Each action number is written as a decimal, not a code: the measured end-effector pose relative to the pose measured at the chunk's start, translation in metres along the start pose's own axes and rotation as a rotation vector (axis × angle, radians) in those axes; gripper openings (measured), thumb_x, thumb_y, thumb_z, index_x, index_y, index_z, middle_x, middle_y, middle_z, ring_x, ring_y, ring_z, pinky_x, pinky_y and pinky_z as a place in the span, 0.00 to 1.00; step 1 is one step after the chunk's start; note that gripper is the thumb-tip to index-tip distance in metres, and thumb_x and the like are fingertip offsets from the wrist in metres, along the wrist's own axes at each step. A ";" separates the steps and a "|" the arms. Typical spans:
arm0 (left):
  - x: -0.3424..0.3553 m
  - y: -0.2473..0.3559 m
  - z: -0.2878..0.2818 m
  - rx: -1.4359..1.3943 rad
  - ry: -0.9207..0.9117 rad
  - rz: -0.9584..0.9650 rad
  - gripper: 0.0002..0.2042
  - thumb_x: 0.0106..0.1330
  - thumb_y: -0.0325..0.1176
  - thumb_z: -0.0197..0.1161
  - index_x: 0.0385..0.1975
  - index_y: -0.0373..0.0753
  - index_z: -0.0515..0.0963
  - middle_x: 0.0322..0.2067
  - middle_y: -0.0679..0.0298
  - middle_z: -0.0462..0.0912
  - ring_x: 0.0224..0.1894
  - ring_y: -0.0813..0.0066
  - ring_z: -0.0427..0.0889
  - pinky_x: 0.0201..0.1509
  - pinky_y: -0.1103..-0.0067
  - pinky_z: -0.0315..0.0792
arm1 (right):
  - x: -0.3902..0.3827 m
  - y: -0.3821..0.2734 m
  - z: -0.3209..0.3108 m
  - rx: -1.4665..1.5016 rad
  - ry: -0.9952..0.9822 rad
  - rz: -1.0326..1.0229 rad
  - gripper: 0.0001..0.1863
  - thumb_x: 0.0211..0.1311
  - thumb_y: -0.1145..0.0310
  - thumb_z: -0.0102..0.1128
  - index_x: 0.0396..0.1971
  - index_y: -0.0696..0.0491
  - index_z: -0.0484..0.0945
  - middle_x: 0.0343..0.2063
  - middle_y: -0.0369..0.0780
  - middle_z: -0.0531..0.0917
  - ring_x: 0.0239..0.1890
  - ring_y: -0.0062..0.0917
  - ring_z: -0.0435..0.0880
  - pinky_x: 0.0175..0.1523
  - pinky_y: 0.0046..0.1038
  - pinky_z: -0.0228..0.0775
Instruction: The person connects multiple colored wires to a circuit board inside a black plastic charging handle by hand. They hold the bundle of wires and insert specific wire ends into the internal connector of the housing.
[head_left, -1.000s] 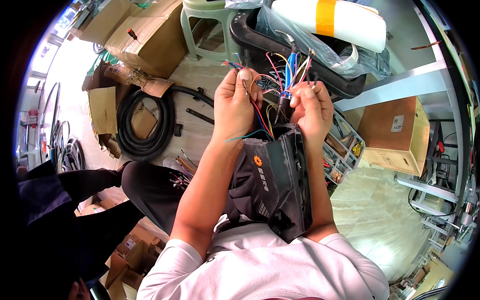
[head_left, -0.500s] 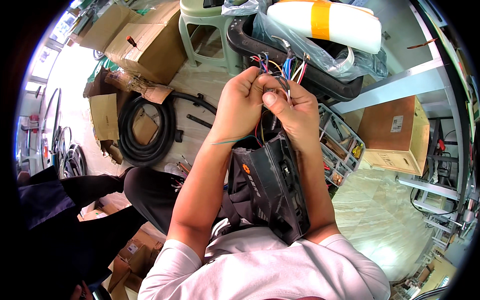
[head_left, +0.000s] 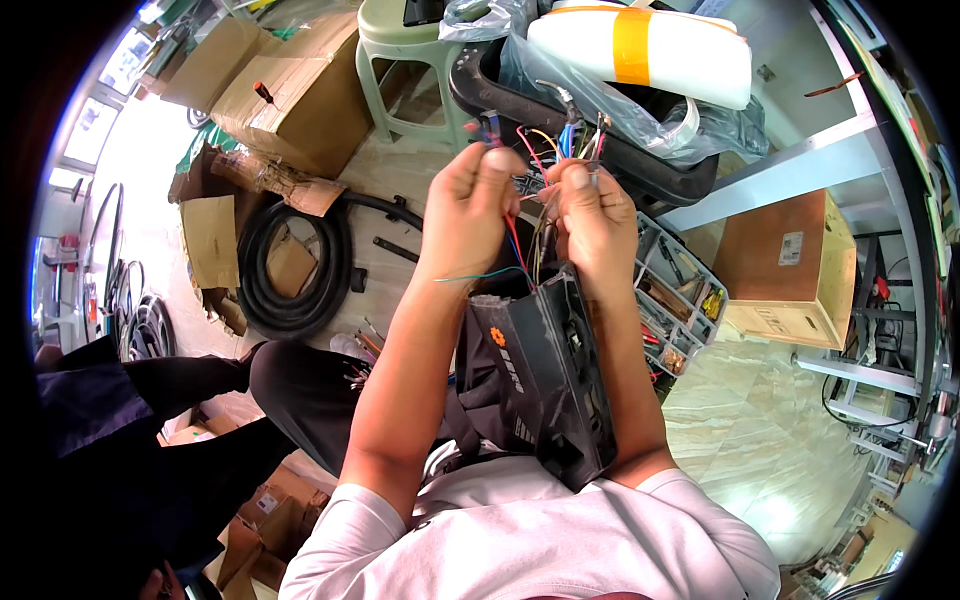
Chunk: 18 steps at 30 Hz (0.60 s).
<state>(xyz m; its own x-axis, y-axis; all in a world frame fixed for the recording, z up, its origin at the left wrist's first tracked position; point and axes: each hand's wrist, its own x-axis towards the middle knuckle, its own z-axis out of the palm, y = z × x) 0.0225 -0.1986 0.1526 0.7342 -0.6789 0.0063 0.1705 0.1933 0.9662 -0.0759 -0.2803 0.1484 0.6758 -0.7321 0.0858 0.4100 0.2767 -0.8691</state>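
Note:
A black box-shaped housing (head_left: 515, 370) with an orange mark lies tilted on my lap between my forearms. Coloured wires (head_left: 515, 232) rise out of its far end. My left hand (head_left: 468, 210) is closed, pinching red and blue wires whose ends stick up above the fingers. Beside it, my right hand (head_left: 598, 225) pinches another bunch of wires, with blue, white and pink ends (head_left: 566, 142) fanning out beyond the fingertips. A loose green wire (head_left: 470, 276) crosses my left wrist. What sits exactly between the fingertips is partly hidden.
Ahead stands a black bin (head_left: 480, 78) holding a white taped roll (head_left: 685, 55), beside a pale green stool (head_left: 410, 60). A compartment tray (head_left: 690, 310) of small parts is at my right, near a wooden crate (head_left: 785, 255). Coiled black hose (head_left: 262, 300) and cartons lie left; another person's dark-clothed legs (head_left: 190, 385) are nearby.
My hands have moved apart. The left has shifted slightly left with red and blue wires, separating them from the bunch in my right hand.

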 end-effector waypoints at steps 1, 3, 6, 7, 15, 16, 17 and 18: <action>-0.003 -0.013 -0.006 -0.326 0.075 -0.061 0.13 0.71 0.38 0.51 0.28 0.35 0.73 0.16 0.69 0.68 0.21 0.81 0.68 0.26 0.83 0.64 | 0.003 0.002 -0.003 0.087 0.029 -0.011 0.14 0.66 0.63 0.53 0.31 0.59 0.77 0.17 0.33 0.76 0.23 0.14 0.72 0.36 0.18 0.67; -0.007 -0.022 -0.010 -0.433 0.053 -0.051 0.12 0.71 0.40 0.50 0.32 0.37 0.72 0.17 0.69 0.65 0.23 0.77 0.68 0.27 0.82 0.64 | 0.005 0.006 -0.003 0.118 0.087 -0.049 0.15 0.68 0.60 0.50 0.30 0.57 0.75 0.14 0.33 0.72 0.20 0.16 0.70 0.36 0.19 0.68; -0.010 -0.025 -0.011 -0.479 0.067 -0.057 0.12 0.71 0.39 0.50 0.32 0.38 0.72 0.17 0.69 0.66 0.24 0.76 0.68 0.28 0.80 0.64 | 0.003 0.006 -0.004 0.139 0.125 -0.042 0.15 0.68 0.60 0.50 0.31 0.57 0.76 0.14 0.34 0.72 0.21 0.17 0.72 0.35 0.18 0.68; -0.010 -0.023 -0.010 -0.477 0.073 -0.060 0.12 0.71 0.39 0.50 0.32 0.38 0.72 0.17 0.69 0.66 0.24 0.76 0.68 0.28 0.80 0.65 | 0.003 0.005 -0.004 0.138 0.125 -0.038 0.15 0.68 0.59 0.50 0.31 0.57 0.76 0.14 0.34 0.72 0.21 0.17 0.72 0.34 0.18 0.68; -0.009 -0.024 -0.012 -0.476 0.047 -0.037 0.11 0.71 0.39 0.50 0.32 0.38 0.72 0.17 0.68 0.67 0.25 0.76 0.69 0.29 0.81 0.66 | 0.004 0.006 -0.006 0.177 0.116 -0.021 0.16 0.68 0.58 0.49 0.31 0.57 0.76 0.14 0.33 0.71 0.21 0.17 0.73 0.32 0.17 0.68; -0.009 -0.024 -0.012 -0.477 0.046 -0.038 0.11 0.71 0.39 0.50 0.32 0.38 0.72 0.18 0.68 0.67 0.25 0.76 0.69 0.29 0.81 0.66 | 0.004 0.006 -0.007 0.176 0.116 -0.013 0.16 0.68 0.58 0.49 0.30 0.56 0.76 0.14 0.33 0.71 0.21 0.17 0.73 0.33 0.18 0.68; -0.009 -0.024 -0.012 -0.479 0.046 -0.039 0.11 0.71 0.39 0.50 0.32 0.38 0.72 0.18 0.68 0.67 0.25 0.75 0.69 0.29 0.80 0.66 | 0.004 0.006 -0.007 0.222 0.107 -0.020 0.16 0.68 0.59 0.49 0.30 0.56 0.75 0.14 0.33 0.71 0.21 0.17 0.72 0.35 0.19 0.69; -0.009 -0.023 -0.012 -0.480 0.046 -0.039 0.11 0.71 0.39 0.50 0.32 0.38 0.72 0.18 0.68 0.67 0.25 0.75 0.69 0.29 0.80 0.66 | 0.004 0.007 -0.006 0.267 0.098 -0.026 0.16 0.68 0.59 0.49 0.30 0.56 0.75 0.14 0.33 0.70 0.21 0.17 0.72 0.36 0.20 0.69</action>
<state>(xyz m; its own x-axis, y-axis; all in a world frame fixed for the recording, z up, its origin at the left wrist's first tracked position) 0.0202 -0.1884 0.1270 0.7475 -0.6624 -0.0493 0.4745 0.4806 0.7375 -0.0745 -0.2853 0.1398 0.6056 -0.7944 0.0474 0.5821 0.4015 -0.7070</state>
